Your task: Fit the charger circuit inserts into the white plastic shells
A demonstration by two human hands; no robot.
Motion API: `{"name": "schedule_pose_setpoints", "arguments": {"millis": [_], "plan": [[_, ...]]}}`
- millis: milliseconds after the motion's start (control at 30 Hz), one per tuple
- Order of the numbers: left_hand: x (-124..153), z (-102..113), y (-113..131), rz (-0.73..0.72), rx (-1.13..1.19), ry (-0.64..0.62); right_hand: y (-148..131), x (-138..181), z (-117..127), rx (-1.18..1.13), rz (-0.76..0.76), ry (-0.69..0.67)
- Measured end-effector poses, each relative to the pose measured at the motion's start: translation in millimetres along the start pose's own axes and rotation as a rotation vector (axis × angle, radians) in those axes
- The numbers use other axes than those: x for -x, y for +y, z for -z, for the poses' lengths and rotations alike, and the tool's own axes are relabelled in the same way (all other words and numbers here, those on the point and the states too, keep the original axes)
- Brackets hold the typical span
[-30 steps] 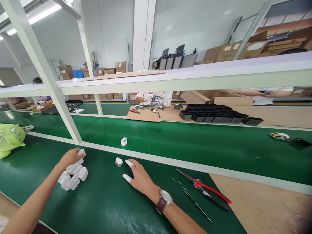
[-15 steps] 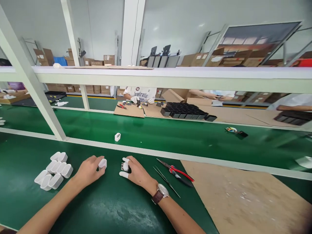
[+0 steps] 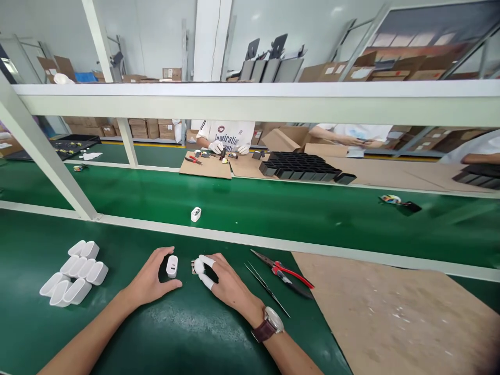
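Observation:
My left hand (image 3: 150, 277) is open, thumb and fingers spread around a small white oval charger housing (image 3: 172, 266) without visibly gripping it. Two dark port slots show on the housing's face. Just to its right, my right hand (image 3: 224, 278) pinches a small part with a round white piece (image 3: 199, 266) and metallic bits at its left side. White finger cots cover the thumb and forefinger of that hand, and a watch sits on its wrist. Several white oval shells (image 3: 74, 273), hollow side up, are grouped left of my left hand.
Tweezers (image 3: 267, 290) and red-and-black pliers (image 3: 282, 272) lie right of my right hand, beside a brown board (image 3: 390, 307). Past a pale rail, another white charger (image 3: 196, 214) rests on the green belt. Co-workers sit opposite, near black trays (image 3: 300, 165). A post (image 3: 50, 151) rises at left.
My left hand has loosened its fingers from the white housing, which now shows its slotted face. My right hand still pinches its part. The camera view has shifted somewhat.

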State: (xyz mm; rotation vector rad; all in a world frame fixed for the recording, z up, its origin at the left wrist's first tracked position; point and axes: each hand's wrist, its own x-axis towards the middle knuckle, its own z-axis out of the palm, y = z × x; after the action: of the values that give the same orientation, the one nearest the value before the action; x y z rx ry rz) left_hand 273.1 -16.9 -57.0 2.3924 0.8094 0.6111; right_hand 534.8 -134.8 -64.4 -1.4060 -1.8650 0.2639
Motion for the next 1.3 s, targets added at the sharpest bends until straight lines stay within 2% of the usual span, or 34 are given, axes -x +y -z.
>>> {"name": "schedule_pose_setpoints", "arguments": {"millis": [67,167,333,533,900,1167,1300], "plan": [[3,-3,-2,0.002,0.042,-0.037,-8,1,0,0.011,-0.004,0.078],[6,-9,0,-0.061,0.071,-0.019,-27,3,2,-0.043,0.033,0.161],[9,-14,7,-0.21,0.052,0.028,-51,7,0,-0.025,0.129,0.141],[10,-14,13,-0.275,0.025,0.038,-51,11,-8,0.1,0.159,0.1],[13,-16,9,-0.231,-0.002,-0.056,-58,12,0,0.225,0.185,0.01],[14,-20,12,-0.22,-0.008,-0.055,-57,13,-1,0.246,0.199,-0.012],[15,-21,17,-0.16,0.116,-0.078,-52,16,-3,0.168,0.187,0.028]]}}
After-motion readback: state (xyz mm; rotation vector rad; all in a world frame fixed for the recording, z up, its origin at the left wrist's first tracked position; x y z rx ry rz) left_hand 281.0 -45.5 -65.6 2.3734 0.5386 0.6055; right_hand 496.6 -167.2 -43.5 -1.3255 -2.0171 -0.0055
